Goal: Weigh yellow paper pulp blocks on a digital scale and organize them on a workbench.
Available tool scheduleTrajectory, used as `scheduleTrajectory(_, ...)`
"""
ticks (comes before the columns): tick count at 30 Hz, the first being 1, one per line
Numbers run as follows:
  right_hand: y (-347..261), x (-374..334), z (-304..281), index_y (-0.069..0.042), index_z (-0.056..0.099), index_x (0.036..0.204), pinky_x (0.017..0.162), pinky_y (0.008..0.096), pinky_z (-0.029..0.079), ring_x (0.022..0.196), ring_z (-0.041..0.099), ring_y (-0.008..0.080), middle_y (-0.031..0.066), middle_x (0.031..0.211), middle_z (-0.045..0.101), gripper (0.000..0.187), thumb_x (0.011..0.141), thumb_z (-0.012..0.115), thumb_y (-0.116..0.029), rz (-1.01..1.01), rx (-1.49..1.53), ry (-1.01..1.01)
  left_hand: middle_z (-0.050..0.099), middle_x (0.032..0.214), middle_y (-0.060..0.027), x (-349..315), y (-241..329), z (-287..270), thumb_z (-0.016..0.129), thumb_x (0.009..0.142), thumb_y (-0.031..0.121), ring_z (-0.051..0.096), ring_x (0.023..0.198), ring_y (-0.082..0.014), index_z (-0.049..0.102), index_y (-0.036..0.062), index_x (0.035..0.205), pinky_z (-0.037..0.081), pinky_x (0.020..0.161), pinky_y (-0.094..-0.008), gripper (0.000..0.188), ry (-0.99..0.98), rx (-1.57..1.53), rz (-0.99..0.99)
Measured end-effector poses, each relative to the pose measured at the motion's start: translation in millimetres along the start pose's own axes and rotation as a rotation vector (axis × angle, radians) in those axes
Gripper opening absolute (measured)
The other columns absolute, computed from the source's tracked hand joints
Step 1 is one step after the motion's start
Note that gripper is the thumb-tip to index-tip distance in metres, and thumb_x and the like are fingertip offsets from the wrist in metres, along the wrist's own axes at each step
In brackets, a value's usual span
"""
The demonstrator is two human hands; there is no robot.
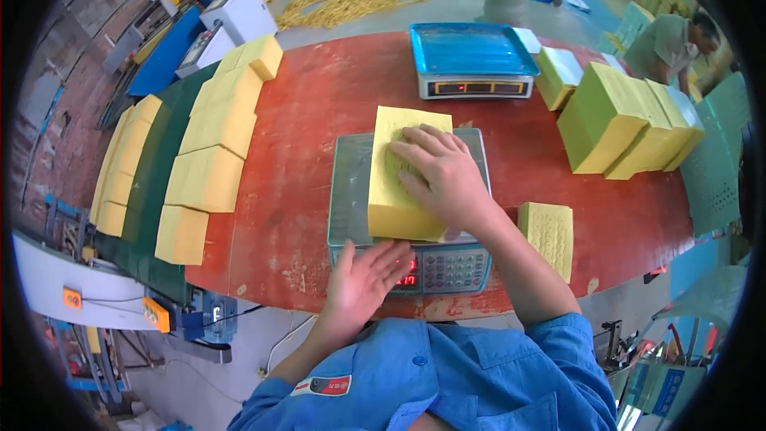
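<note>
Lying under the spread right hand, the yellow stack runs lengthwise forward from the left hand, uncurled and empty near its closer end.

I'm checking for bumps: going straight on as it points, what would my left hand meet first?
Your left hand would likely meet the yellow stack on the near scale, though depth is unclear: the keypad panel could come first.

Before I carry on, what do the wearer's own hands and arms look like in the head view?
The left hand and right hand are bare, with no gloves or watch visible. Both forearms are uncovered below plain blue sleeves; no cables show on either arm.
</note>
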State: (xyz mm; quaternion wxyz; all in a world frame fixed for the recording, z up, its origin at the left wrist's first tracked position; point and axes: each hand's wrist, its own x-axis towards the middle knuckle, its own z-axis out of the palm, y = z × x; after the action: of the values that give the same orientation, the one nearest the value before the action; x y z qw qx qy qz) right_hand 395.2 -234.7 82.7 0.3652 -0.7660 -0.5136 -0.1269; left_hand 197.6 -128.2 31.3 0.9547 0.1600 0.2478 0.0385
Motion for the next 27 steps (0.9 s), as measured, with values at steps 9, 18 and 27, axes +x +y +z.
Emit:
scheduleTrajectory(9,-16.8,43.1,-5.3,-0.006,0.065,0.111,0.095,0.0494,0.043,0.115,0.056,0.0319,0.0156,0.119,0.062,0.032,0.083,0.062,-0.023,0.047,-0.131,-0.380,0.060,0.118,-0.0200,-15.5,18.1,76.1,0.066,0.085,0.018,0.060,0.106,-0.0341,0.059,-0.0021,0.117,0.050,0.088,-0.0424,0.038,-0.012,1.995,1.414)
scheduleTrajectory(18,-18.6,39.0,14.6,-0.002,0.064,0.116,0.104,0.0440,0.037,0.123,0.052,0.0344,0.0166,0.128,0.059,0.035,0.083,0.062,-0.013,-0.158,-0.118,-0.151,0.052,0.122,-0.0216,3.1,-2.4,52.3,0.070,0.081,0.022,0.051,0.118,-0.0373,0.058,-0.0067,0.114,0.042,0.101,-0.0455,0.045,-0.134,1.903,1.399)
scheduleTrajectory(27,-163.0,70.9,56.9,0.001,0.064,0.111,0.101,0.0469,0.042,0.121,0.052,0.0391,0.0190,0.122,0.060,0.034,0.077,0.067,-0.004,-0.243,0.106,-0.149,0.062,0.111,-0.0179,-54.2,218.0,-61.8,0.071,0.078,0.013,0.059,0.108,-0.0357,0.063,-0.0011,0.103,0.050,0.090,-0.0459,0.030,0.412,1.894,1.621)
